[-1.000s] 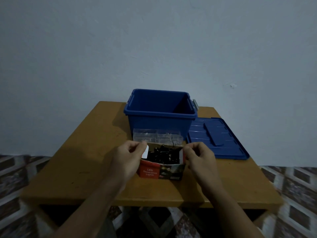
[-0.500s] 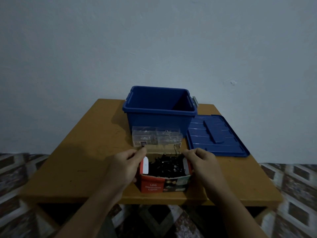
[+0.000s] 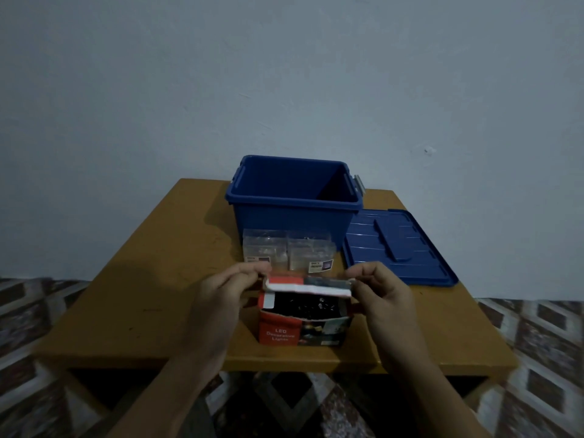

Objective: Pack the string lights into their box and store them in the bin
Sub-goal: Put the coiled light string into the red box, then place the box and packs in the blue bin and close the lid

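Left hand (image 3: 221, 298) and right hand (image 3: 384, 295) pinched opposite ends of the white-lined cardboard flap (image 3: 308, 287) atop the red cardboard box (image 3: 284, 335), its length spanning both grips; the blue plastic bin (image 3: 294, 218) sat directly beyond.

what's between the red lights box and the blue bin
Two clear plastic cases, side by side on the table, lie between the red lights box and the blue bin, as the head view shows.

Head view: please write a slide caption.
Left hand and right hand pinch the flap of the red cardboard box before the blue plastic bin.
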Demonstrator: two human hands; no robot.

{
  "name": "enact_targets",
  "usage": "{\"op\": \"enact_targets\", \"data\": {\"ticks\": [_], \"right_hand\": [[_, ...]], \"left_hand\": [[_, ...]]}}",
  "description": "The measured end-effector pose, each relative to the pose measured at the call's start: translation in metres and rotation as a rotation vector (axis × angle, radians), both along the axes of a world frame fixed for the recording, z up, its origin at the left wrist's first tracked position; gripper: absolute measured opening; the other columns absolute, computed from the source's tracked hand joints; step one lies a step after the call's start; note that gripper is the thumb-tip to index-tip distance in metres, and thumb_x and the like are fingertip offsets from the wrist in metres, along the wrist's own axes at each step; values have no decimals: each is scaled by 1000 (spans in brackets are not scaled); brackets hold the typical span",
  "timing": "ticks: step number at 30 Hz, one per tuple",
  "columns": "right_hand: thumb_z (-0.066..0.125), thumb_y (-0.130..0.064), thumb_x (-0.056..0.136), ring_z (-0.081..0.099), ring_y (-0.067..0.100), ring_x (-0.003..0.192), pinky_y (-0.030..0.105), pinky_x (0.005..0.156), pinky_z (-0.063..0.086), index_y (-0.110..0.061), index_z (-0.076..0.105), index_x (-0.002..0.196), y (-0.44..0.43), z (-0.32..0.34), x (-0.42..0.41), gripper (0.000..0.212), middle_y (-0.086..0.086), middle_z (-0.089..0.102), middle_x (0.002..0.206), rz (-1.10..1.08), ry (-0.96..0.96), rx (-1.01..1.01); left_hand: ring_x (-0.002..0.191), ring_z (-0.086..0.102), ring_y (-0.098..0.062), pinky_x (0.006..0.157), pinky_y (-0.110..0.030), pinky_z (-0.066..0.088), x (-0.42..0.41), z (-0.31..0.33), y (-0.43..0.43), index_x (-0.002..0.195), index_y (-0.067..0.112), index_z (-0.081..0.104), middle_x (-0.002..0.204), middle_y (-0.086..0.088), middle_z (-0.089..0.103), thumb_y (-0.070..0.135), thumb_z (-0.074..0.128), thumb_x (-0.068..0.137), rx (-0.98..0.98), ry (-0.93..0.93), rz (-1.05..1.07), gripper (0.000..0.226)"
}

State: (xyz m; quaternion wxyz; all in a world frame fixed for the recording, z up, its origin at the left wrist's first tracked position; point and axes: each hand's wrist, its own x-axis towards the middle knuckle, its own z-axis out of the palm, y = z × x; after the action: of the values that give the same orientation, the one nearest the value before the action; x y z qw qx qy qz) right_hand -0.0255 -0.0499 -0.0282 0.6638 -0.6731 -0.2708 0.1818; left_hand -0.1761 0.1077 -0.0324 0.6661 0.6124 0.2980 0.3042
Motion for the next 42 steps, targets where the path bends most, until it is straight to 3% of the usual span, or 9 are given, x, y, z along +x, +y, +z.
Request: {"op": "enact_targets", "data": {"ticks": [3,7,11,15,20,27,33,38,42], "right_hand": [[53,-11,94,72,23,94,42,72,59,-16,69,84,-7,-9,2,19,3,75,99,55,82,69],[68,-28,66,71,16,90,30,63,56,-16,67,95,-15,-11,-6,31,-4,72,103,207,137,117],[70,-8,88,70,8,97,31,65,60,-16,64,105,-18,-9,-15,20,-9,68,112,201,93,66],[71,-20,78,69,10,104,34,69,61,-22,69,97,-20,-9,-11,19,-11,69,115,180,43,74],[67,3,86,67,14,105,33,67,60,-14,66,92,-18,-9,-10,18,-7,66,120,201,67,44],[61,-13,95,68,18,96,29,66,57,-17,63,82,-7,-16,-14,13,-1,70,99,75,-4,5],[59,-11,96,67,21,106,54,75,62,-34,60,96,-3,-22,-21,23,-1,64,114,27,79,8],[57,-12,97,68,25,105,60,78,60,-33,61,95,0,-20,-23,22,-1,66,113,6,132,15],[56,-22,99,69,20,101,52,80,61,-34,62,94,3,-19,-26,14,0,68,112,-61,104,26]], "left_hand": [[104,67,-4,81,-30,55,-12,-4,-5,114,31,75,112,14,73,48,65,86,32,-46,-101,34],[106,67,-6,71,-24,59,-19,-8,-12,121,29,68,122,10,66,32,66,82,63,-68,-183,40],[111,64,-4,73,-28,60,-20,-14,-10,117,38,71,130,14,61,41,67,78,130,-48,-183,40],[113,60,2,73,-25,60,-18,-16,-7,111,41,72,124,26,63,40,67,77,213,-46,-147,35],[118,59,-1,77,-28,60,-18,-20,-5,105,37,78,132,18,62,34,70,78,161,-81,-173,28],[114,62,-1,72,-24,59,-16,-19,-13,98,29,80,126,18,67,28,66,84,111,-84,-93,20],[94,64,8,64,-16,55,1,-15,-19,111,31,64,114,11,66,6,58,96,209,37,20,30],[95,63,8,62,-15,54,2,-12,-22,120,35,60,122,10,62,8,54,99,168,39,23,35],[90,68,1,60,-17,54,-3,-6,-21,128,36,58,122,11,64,21,54,101,35,6,-3,31]]}}
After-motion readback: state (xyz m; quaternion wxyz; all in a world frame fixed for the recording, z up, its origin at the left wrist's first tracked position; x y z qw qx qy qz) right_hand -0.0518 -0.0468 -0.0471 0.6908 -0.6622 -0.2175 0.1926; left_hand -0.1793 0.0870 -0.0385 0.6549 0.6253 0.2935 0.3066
